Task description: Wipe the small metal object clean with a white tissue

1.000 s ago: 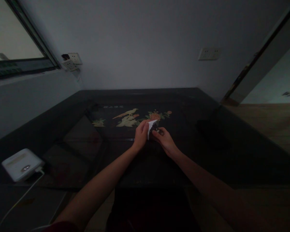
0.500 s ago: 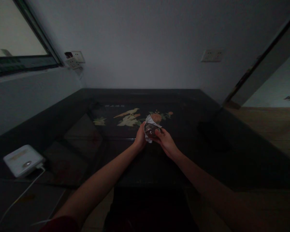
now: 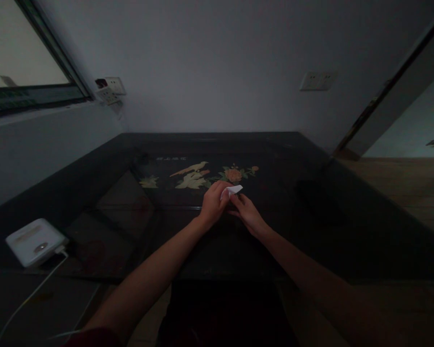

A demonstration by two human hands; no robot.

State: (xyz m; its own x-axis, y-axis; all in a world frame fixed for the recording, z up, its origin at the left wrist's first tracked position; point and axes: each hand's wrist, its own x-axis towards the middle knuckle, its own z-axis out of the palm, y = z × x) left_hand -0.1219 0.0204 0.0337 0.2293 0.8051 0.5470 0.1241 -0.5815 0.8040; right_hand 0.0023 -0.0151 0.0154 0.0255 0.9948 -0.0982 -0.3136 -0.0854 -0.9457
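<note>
Over the middle of the dark table, my two hands meet. My left hand (image 3: 214,200) is closed on a white tissue (image 3: 234,189), whose folded edge sticks out past the fingers to the right. Opposite it, my right hand (image 3: 249,213) is closed with bent fingers around a shiny, dark, rounded object, glass-like in the earlier picture. That object is now almost wholly covered by the hands and tissue, so its kind cannot be told.
The glossy dark table (image 3: 217,250) bears a bird and flower picture (image 3: 193,177). A white box (image 3: 37,242) with a cable lies at the left edge. On the right is a black flat item (image 3: 320,202). Wall sockets (image 3: 317,81) are behind.
My left hand has come over the top of the rounded object with the tissue, hiding the shiny surface that was visible before. My right hand stays nearly in place.
</note>
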